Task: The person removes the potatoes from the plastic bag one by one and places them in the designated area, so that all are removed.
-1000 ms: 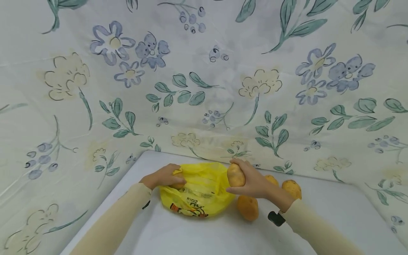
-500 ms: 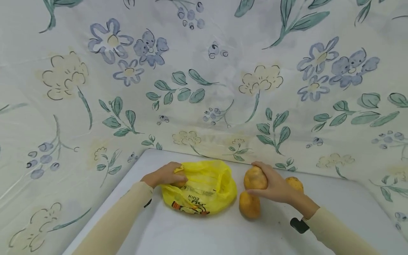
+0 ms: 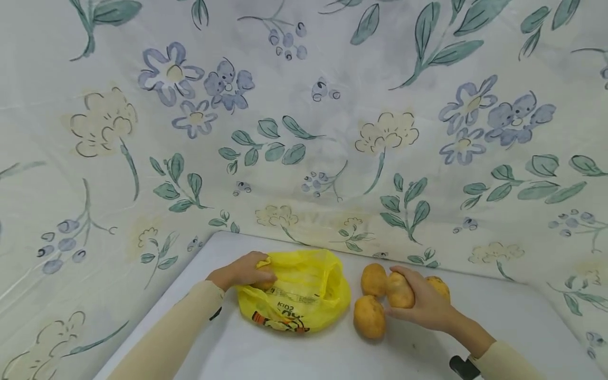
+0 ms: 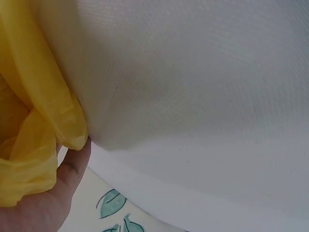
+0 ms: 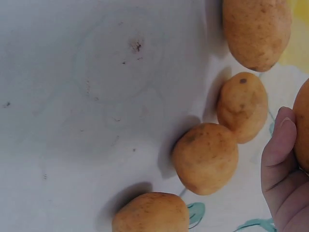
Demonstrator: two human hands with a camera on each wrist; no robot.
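Observation:
My left hand grips the left rim of a crumpled yellow plastic bag, whose mouth gapes to the right. A potato shows beneath its fingers; whether the hand holds that too I cannot tell. In the left wrist view the bag's folds cover most of the fingers. My right hand holds a potato, fingers above and thumb below, just right of two others: one farther back, one nearer. In the right wrist view that held potato is cut off by the frame edge.
Another potato lies behind the right hand. The right wrist view shows several on the white table, including one in mid-row. A flower-patterned cloth hangs along the table's far and left edges.
My right hand, holding a potato, has moved right, away from the bag's mouth, and lower. A potato behind the near one has come into sight. My left hand stays at the bag's rim.

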